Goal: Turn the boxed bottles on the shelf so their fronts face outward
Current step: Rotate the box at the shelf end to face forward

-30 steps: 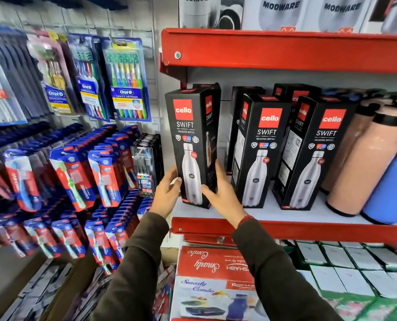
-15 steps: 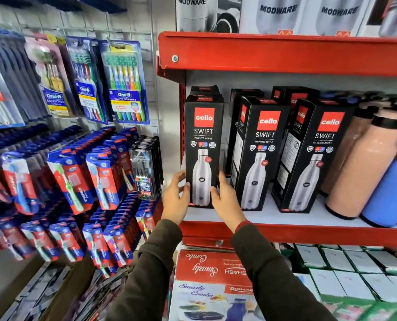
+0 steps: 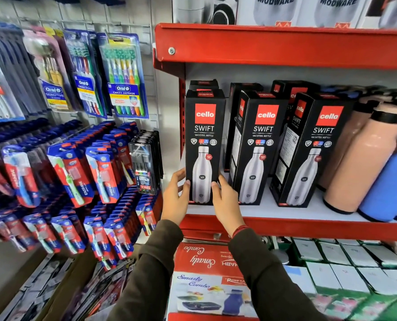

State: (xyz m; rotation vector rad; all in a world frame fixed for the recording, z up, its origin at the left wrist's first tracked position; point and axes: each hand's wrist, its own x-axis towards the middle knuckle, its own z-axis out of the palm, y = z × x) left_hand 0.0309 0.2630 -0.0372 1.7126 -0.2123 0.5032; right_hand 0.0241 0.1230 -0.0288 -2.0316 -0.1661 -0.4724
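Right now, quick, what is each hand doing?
Left hand: closed on the left side of the leftmost black bottle box.
Right hand: closed on the same box's right side, near the bottom.

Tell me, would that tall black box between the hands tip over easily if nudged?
Probably yes: the leftmost Cello box is tall and narrow on a small base, so a high push could topple it. Its cardboard looks stiff. Both the left hand and right hand steady it low down.
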